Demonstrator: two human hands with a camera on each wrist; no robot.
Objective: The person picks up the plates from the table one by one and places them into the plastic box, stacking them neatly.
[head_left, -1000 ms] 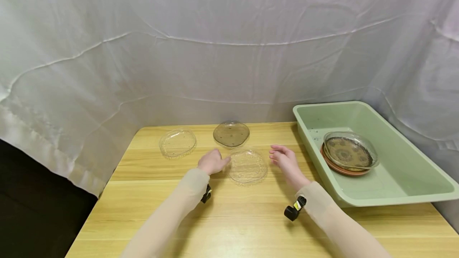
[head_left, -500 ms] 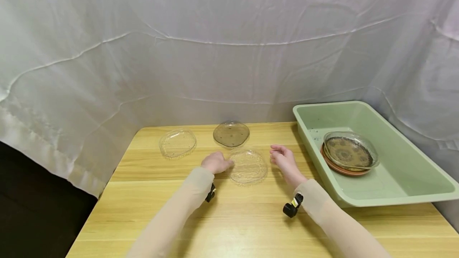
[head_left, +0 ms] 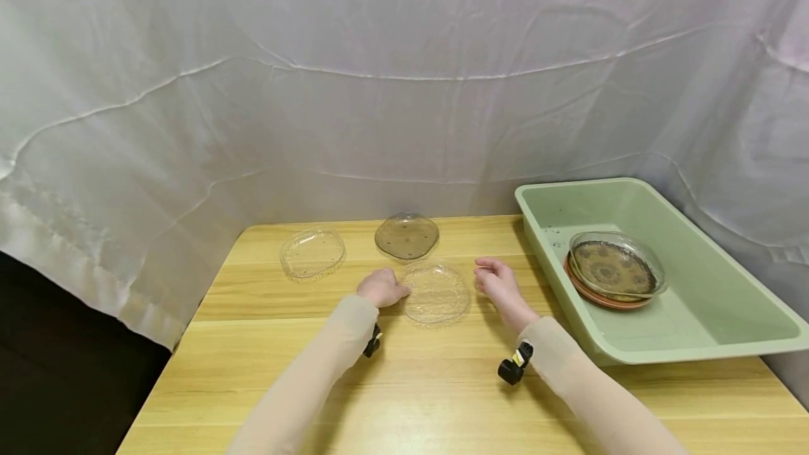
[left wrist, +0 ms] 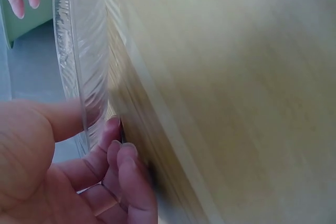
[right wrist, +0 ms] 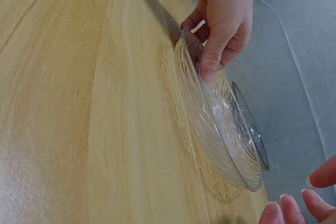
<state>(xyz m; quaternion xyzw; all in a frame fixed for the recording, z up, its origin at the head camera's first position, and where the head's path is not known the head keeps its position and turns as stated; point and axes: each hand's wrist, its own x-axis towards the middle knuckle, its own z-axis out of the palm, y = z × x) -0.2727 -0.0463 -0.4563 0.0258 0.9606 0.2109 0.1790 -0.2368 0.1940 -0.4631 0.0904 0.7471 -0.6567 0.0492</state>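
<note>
A clear, ridged glass plate (head_left: 437, 295) is at the middle of the table. My left hand (head_left: 382, 288) pinches its left rim, with the thumb over the edge and the fingers below, as the left wrist view shows. Seen from the right wrist, the plate (right wrist: 210, 114) stands a little over the wood, its shadow underneath. My right hand (head_left: 501, 291) is off the plate's right side, thumb and fingers (right wrist: 316, 205) apart and holding nothing. Right behind the clear plate lies a smoky grey glass plate (head_left: 407, 236).
Another clear dish (head_left: 313, 254) lies at the back left of the wooden table (head_left: 404, 392). On the right stands a green tub (head_left: 708, 307) holding a glass dish (head_left: 616, 269) on a terracotta-coloured plate (head_left: 616, 305). A grey curtain (head_left: 404, 125) hangs behind.
My left hand has moved slightly right onto the clear plate's left rim and now pinches it. The right hand has barely moved.
</note>
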